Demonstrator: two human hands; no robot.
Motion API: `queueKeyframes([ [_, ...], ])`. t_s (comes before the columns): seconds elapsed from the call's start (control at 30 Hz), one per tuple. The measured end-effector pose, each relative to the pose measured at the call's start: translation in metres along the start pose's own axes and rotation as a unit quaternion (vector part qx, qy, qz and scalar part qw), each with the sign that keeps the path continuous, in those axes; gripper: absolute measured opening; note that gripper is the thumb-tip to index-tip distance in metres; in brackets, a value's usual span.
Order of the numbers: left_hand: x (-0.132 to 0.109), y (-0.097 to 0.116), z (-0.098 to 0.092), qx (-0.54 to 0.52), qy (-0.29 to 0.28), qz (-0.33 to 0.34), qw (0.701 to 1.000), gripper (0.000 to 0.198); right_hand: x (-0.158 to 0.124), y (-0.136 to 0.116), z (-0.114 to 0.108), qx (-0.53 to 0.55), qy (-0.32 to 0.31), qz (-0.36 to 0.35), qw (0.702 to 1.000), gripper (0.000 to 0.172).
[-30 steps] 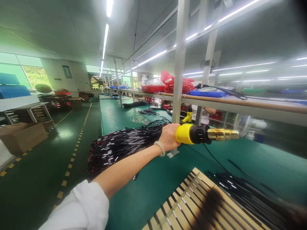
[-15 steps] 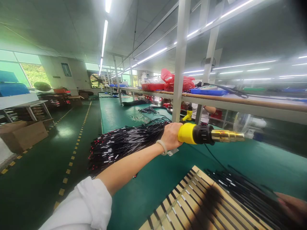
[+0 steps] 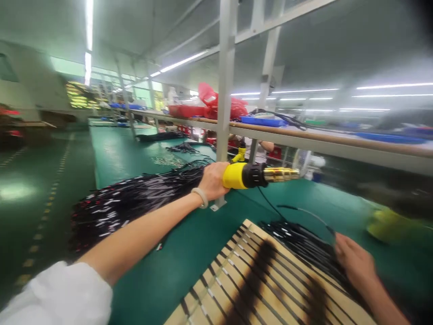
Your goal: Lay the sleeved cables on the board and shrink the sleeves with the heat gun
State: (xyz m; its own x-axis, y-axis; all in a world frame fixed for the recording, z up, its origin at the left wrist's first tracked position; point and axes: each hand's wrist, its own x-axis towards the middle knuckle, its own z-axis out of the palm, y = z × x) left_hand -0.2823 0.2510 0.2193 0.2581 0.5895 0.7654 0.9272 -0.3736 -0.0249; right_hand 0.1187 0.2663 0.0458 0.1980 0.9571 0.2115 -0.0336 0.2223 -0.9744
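My left hand (image 3: 213, 180) is wrapped round a yellow and black heat gun (image 3: 237, 175), whose stepped brass nozzle points to the right. At the right, my right hand (image 3: 353, 257) is closed on a thin black cable (image 3: 313, 211), its free end reaching up and left. Below the heat gun lies a wooden board (image 3: 233, 275) with black cables laid side by side across it, white sleeves on several. Dark scorch-like patches mark the board. A bundle of black cables (image 3: 297, 239) lies along its far right side.
A large heap of black cables (image 3: 135, 203) covers the green table (image 3: 176, 271) at left. A metal post (image 3: 226, 90) rises just behind my left hand, carrying a shelf (image 3: 304, 135) with a red bag (image 3: 219, 104) and blue tray (image 3: 262, 121). Another person's arm (image 3: 267, 146) shows beyond.
The view has swung to the right, so the scene shifts left. My right hand has come further into view with the cable. The left hand still grips the heat gun.
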Motion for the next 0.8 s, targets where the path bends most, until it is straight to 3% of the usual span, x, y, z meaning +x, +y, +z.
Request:
queueKeyframes([
  [0.2,0.014,-0.006,0.006,0.027,-0.011,-0.018,0.999,0.052,-0.008,0.011,0.003,-0.026,-0.021,-0.016,0.999,0.056],
  [0.4,0.02,-0.001,0.008,0.043,-0.02,0.0,0.999,0.056,0.009,0.047,0.021,-0.17,-0.075,-0.05,0.981,0.05],
  [0.57,0.022,-0.002,0.006,0.053,-0.002,0.029,0.998,0.056,0.018,0.071,0.028,-0.36,-0.084,-0.096,0.924,0.038],
  [0.8,0.019,-0.009,0.006,0.046,0.012,0.036,0.998,0.057,0.009,0.063,0.01,-0.533,-0.156,-0.13,0.821,0.047],
])
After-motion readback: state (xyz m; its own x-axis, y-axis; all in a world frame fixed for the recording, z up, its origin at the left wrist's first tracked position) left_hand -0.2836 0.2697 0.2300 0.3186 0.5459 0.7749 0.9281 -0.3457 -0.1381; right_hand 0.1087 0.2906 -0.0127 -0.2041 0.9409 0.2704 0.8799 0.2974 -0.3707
